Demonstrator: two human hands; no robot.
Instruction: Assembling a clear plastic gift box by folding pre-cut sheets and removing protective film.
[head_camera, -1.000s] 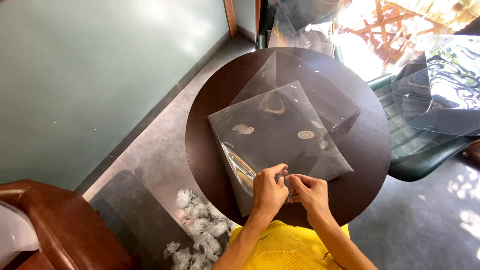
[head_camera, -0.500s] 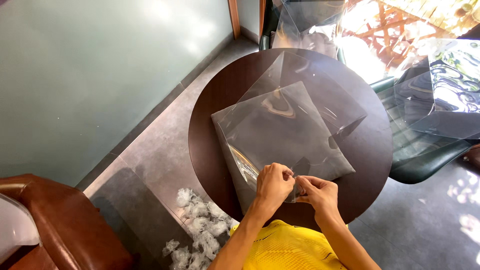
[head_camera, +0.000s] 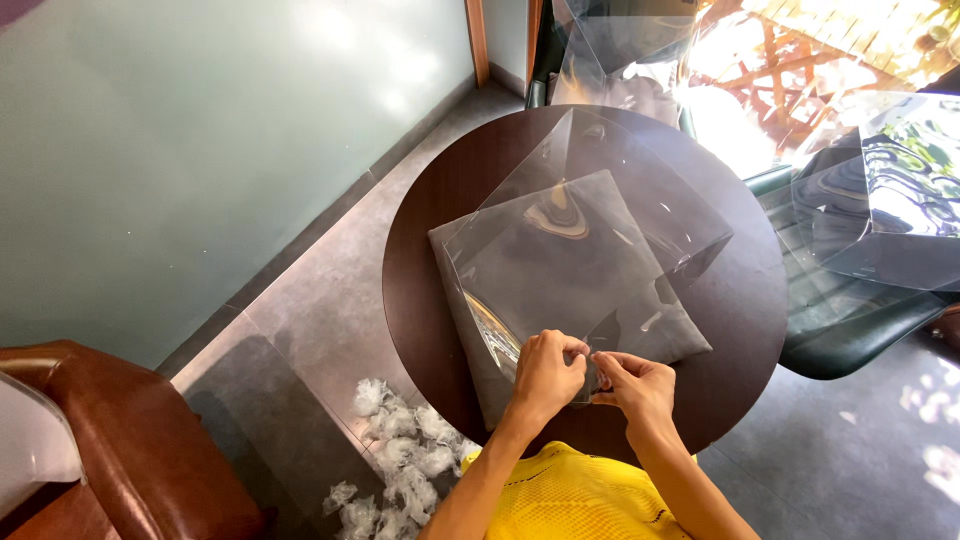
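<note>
**Clear bag pinched at its near edge over a grey cushion**

A clear plastic bag (head_camera: 590, 260) is seen lying over a flat grey cushion (head_camera: 560, 290) in the middle of the frame, on a round dark counter (head_camera: 740, 300). The bag's near edge, at lower centre, is pinched from both sides. The left hand (head_camera: 545, 372) is closed with its fingertips (head_camera: 578, 350) pressed on the film; the right hand (head_camera: 635, 385) is closed likewise, thumb and forefinger drawn together on the same edge, just beside the left. Both grips are narrow pinches, with only thin film held between the fingers. Whether the cushion sits wholly inside the bag cannot be told; its near-left corner is shown under the plastic, where a bright glint is caught.

A second clear sheet (head_camera: 640, 190) is spread beneath and beyond the cushion, toward the upper right of the counter. A yellow mesh garment (head_camera: 570, 500) is seen at the bottom edge. On the grey floor at lower left, a heap of crumpled white plastic (head_camera: 400, 460) is lying near the counter. A brown leather chair (head_camera: 120, 440) is placed in the lower left corner, a dark green chair (head_camera: 850, 330) at right, and more clear bags (head_camera: 890, 190) at upper right.
</note>
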